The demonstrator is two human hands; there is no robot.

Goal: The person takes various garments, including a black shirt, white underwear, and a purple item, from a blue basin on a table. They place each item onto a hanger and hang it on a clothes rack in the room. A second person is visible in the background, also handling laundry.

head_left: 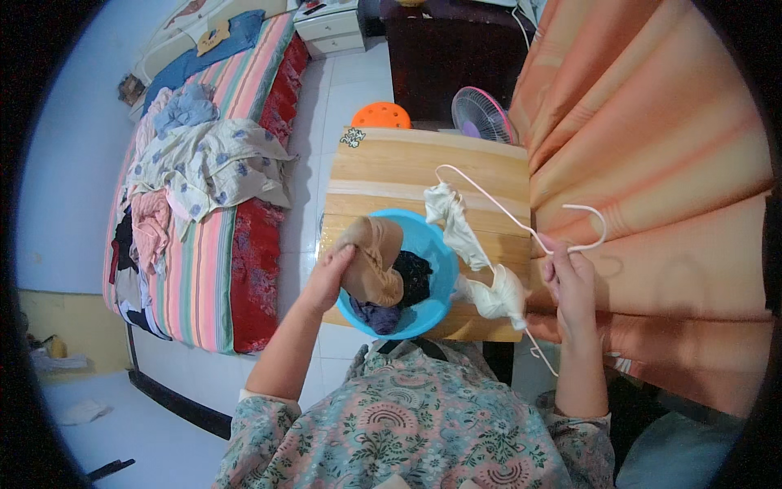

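Observation:
My left hand (pixel 331 273) is closed on a beige garment (pixel 375 259), smooth and cup-shaped like a bra, held above the left part of a blue basin (pixel 444 281). Inside the basin lie a black piece of clothing (pixel 414 277) and a dark purple one (pixel 376 318). My right hand (pixel 568 281) grips a pale pink clothes hanger (pixel 497 204) near the base of its hook, right of the basin. From the hanger hangs a crumpled white garment (pixel 498 295), bunched in two parts; how it is attached cannot be made out.
The basin stands on a wooden table (pixel 366 175). Beyond it are an orange stool (pixel 380 116) and a fan (pixel 482 114). An orange curtain (pixel 635 130) hangs close on the right. At left, a striped bed (pixel 212 277) bears several clothes.

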